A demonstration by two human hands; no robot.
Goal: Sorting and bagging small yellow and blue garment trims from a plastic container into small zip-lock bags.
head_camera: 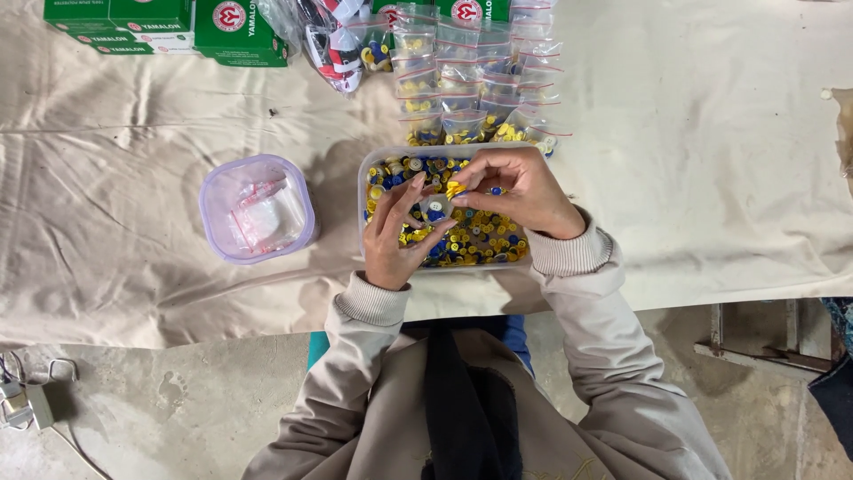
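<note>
Hands (404, 233) (520, 191), 2, sort buttons (484, 236) in 1 tub (362, 182).

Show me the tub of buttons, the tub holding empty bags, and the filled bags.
tub of buttons (363, 178), head view, on its left rim.
lidless tub of empty bags (210, 191), head view, on its left rim.
filled bags (464, 124), head view, on one bag in the front row.

We sit at a cloth-covered table (133, 222), a clear plastic tub of small round buttons (366, 173) under both hands; a lidded plastic box holding small bags (257, 209) lies to its left, rows of filled zip bags (480, 89) behind it, and flat cardboard cartons (169, 27) at the far left.
</note>
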